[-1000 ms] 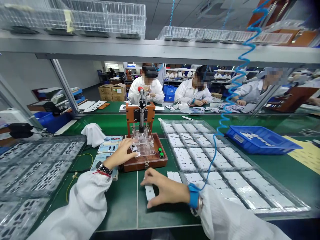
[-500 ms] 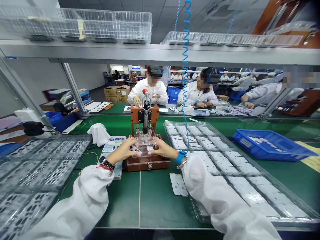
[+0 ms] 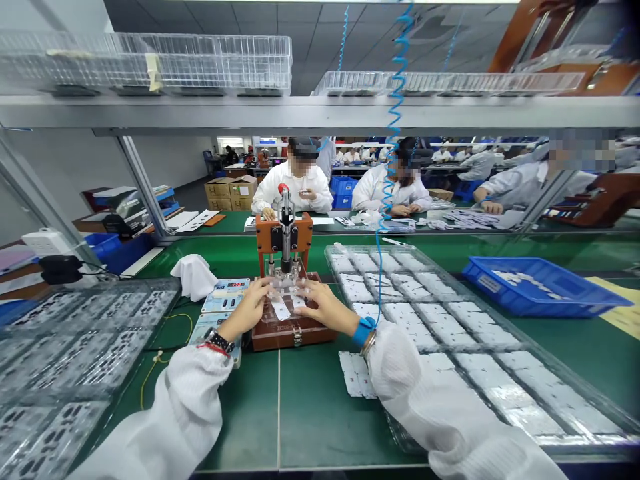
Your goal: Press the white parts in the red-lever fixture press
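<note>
A hand press point(image 3: 285, 237) with an orange frame and a red-knobbed lever stands on a brown box base point(image 3: 280, 338). Beneath its head is a clear plastic fixture point(image 3: 285, 291). One small white plate point(image 3: 281, 311) lies tilted at the front of the fixture, and another white piece point(image 3: 299, 303) lies to its right. My left hand point(image 3: 254, 303) rests on the fixture's left side, fingers stretched out and partly hidden at the tips. On the right side my right hand point(image 3: 323, 305) is spread, its thumb reaching beside the right-hand white piece.
Right of the press lies a clear tray point(image 3: 440, 320) of white plates, with loose white plates point(image 3: 356, 375) near my right wrist. A blue bin point(image 3: 540, 287) stands farther right. At left are a tray of dark-cut parts point(image 3: 95, 340), a controller box point(image 3: 225, 297) and a white cloth point(image 3: 194, 277).
My left hand has let go of the small plate it held, which now lies in the fixture. Both hands have flattened out over the fixture. The view has shifted slightly.
</note>
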### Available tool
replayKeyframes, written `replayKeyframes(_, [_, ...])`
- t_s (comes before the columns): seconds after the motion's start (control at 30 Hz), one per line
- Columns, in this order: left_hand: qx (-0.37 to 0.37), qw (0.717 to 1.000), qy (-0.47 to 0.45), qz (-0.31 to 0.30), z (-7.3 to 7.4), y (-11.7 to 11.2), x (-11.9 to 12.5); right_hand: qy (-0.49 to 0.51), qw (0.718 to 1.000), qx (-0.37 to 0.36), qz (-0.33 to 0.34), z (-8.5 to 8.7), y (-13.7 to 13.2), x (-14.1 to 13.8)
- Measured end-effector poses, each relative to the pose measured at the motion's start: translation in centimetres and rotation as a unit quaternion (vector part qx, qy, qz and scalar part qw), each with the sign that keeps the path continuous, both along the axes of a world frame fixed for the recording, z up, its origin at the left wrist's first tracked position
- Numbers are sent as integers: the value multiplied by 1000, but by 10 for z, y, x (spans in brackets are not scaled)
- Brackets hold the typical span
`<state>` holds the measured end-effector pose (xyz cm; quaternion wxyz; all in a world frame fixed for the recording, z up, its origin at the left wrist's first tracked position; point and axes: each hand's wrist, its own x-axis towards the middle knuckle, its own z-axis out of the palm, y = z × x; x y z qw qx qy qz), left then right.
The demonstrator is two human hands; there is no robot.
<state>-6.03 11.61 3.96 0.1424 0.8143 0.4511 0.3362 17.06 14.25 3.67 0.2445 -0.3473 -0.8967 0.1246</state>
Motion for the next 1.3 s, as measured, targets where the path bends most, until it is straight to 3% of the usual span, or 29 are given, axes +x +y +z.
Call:
replayKeyframes(0.13, [14,997,17,73,0,-13,5,-27,999,12,-21,6,-7,-1])
replayKeyframes(0.33, [-48,993,92,62,-3,-27,16,-19,998,-24,-49,4,-9,-5])
replayKeyframes(0.5, [-100,990,100,14,-3,-15,8,-21,997,-28,-75,4,-14,-10])
replayKeyframes(0.6, [-107,989,96,21,-8,-9,5,-17,996,-14,-86,2,-18,-12])
replayKeyframes(0.73, [-76,994,79,26,-18,-7,6,53,995,-2,-88,-2,-14,-10])
replayKeyframes(0.83, [-50,997,48,38,-20,-9,7,155,979,18,-127,2,-6,-4])
replayKeyframes(0.97, [-58,996,61,17,-15,-9,4,302,934,50,-181,30,3,1])
replayKeyframes(1.1, [-72,993,94,-10,-11,-7,1,405,896,92,-156,79,11,-5])
replayKeyframes(1.2, [-85,990,110,-8,-11,-8,1,442,882,116,-114,121,26,-17])
replayKeyframes(1.3, [-93,987,128,8,-9,-10,3,440,890,94,-76,163,49,-33])
